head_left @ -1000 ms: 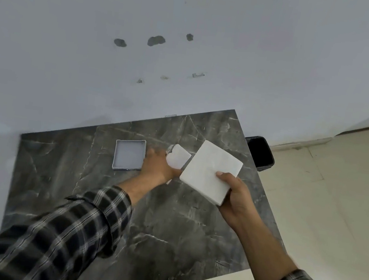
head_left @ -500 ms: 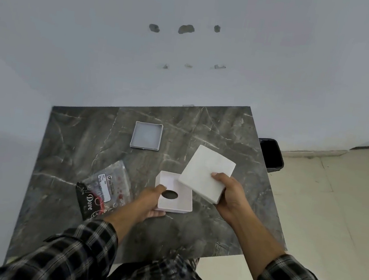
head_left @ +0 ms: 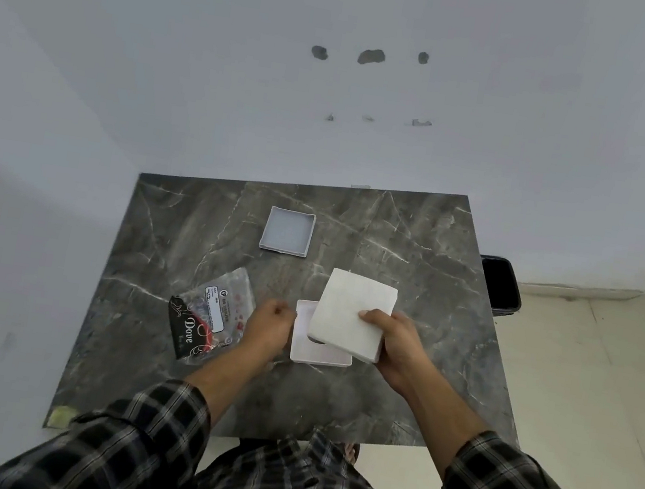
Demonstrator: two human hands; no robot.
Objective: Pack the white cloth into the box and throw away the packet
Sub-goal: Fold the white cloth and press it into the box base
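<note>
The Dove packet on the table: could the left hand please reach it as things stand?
Probably yes: the left hand steadies the white box right beside the Dove packet, with nothing between them; it would need to let go first.

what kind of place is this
Probably a plain room in a home or a bare recording space, not a workshop. A dark marble-look table stands against a bare white wall with patched marks, on a pale tiled floor, with a black bin beside it.
</note>
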